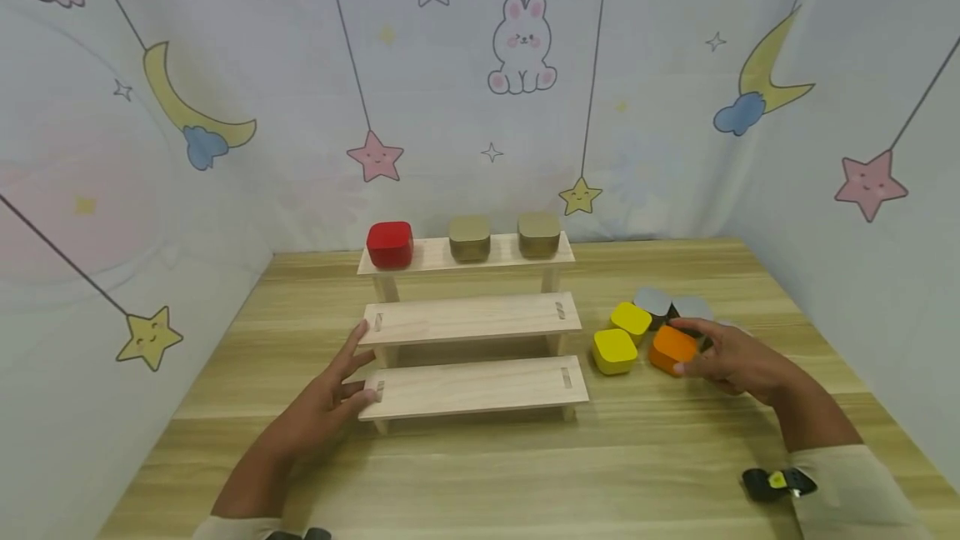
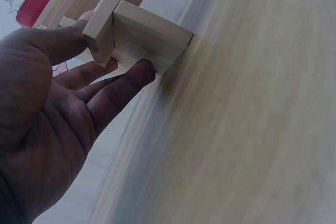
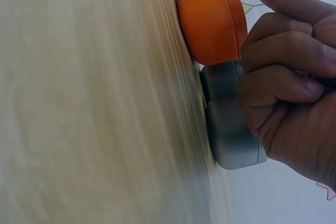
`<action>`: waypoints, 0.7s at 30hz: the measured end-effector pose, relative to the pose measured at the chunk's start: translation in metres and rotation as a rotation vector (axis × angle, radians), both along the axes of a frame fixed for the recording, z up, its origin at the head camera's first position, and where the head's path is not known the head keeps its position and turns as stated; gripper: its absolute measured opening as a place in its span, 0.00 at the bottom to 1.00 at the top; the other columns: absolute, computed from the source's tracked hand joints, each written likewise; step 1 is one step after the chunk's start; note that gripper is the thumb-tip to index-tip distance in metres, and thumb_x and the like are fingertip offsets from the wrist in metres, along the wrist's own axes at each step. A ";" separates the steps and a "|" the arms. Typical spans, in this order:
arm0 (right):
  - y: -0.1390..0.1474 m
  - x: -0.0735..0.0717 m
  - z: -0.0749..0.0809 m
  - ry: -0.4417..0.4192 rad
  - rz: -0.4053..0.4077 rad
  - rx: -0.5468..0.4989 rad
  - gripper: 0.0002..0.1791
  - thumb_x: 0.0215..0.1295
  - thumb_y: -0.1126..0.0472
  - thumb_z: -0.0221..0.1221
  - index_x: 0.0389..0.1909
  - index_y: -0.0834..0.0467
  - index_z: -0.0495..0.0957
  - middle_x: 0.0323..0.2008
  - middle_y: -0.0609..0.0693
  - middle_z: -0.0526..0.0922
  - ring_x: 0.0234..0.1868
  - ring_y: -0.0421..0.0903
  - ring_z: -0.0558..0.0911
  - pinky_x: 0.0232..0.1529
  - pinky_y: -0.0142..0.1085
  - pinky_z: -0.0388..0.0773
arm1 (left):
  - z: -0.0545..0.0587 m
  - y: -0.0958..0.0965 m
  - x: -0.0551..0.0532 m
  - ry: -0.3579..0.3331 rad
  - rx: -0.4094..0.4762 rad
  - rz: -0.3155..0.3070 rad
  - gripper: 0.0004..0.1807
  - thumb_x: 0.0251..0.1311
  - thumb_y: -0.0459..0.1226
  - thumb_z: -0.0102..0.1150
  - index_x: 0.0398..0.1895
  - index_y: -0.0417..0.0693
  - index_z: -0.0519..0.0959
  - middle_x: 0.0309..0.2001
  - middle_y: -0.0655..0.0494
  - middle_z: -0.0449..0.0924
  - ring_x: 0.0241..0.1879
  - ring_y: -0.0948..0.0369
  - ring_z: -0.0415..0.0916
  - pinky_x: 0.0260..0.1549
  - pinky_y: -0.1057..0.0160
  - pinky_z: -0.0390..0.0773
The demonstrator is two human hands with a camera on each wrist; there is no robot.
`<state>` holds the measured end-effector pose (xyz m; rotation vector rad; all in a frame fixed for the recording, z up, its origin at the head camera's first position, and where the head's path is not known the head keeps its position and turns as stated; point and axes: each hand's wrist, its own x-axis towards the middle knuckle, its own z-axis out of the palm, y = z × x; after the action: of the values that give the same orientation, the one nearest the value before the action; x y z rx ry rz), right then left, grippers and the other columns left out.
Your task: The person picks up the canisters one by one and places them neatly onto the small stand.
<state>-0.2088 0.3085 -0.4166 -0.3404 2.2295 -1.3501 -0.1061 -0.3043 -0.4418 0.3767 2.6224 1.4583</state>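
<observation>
On the table stands a three-tier wooden display rack (image 1: 472, 390). My left hand (image 1: 322, 402) holds its left end: the thumb (image 2: 58, 43) lies over the lowest board, and other fingers (image 2: 118, 95) reach below that board beside the leg panel. At the rack's right, my right hand (image 1: 738, 361) is at an orange box (image 1: 672, 350) with rounded corners. Thumb and forefinger appear at its near and far edges in the head view. In the right wrist view several fingers (image 3: 286, 53) are bent beside the orange box, and a firm grip cannot be made out. The box rests on the table.
A red box (image 1: 390, 245) and two gold-toned boxes (image 1: 469, 238) stand on the top tier. Two yellow boxes (image 1: 614, 351) sit left of the orange one. Dark boxes with grey lids (image 1: 652, 301) are behind it, partly hidden by my hand. A printed cloth (image 1: 465, 107) encloses the table.
</observation>
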 end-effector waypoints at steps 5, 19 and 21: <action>0.001 0.000 -0.002 0.005 -0.008 0.034 0.52 0.76 0.58 0.69 0.88 0.64 0.46 0.14 0.40 0.58 0.15 0.39 0.53 0.17 0.30 0.58 | -0.003 0.000 -0.001 0.015 0.003 -0.011 0.55 0.80 0.39 0.63 0.90 0.79 0.34 0.84 0.26 0.56 0.71 0.23 0.73 0.62 0.44 0.88; 0.000 -0.005 -0.008 0.005 -0.023 0.060 0.50 0.77 0.56 0.68 0.88 0.62 0.49 0.17 0.42 0.61 0.16 0.39 0.56 0.18 0.31 0.60 | -0.002 -0.001 0.000 0.025 0.006 -0.016 0.55 0.80 0.38 0.62 0.91 0.76 0.32 0.84 0.25 0.56 0.71 0.22 0.73 0.62 0.43 0.87; 0.000 -0.005 -0.009 0.007 -0.023 0.063 0.49 0.78 0.55 0.67 0.88 0.61 0.49 0.17 0.43 0.62 0.16 0.39 0.57 0.17 0.31 0.61 | -0.002 0.000 0.000 0.030 0.011 -0.021 0.55 0.80 0.38 0.62 0.91 0.75 0.32 0.83 0.24 0.55 0.71 0.22 0.73 0.62 0.43 0.87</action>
<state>-0.2135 0.3087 -0.4256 -0.2982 2.2827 -1.2885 -0.1057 -0.3048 -0.4439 0.4288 2.6266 1.4725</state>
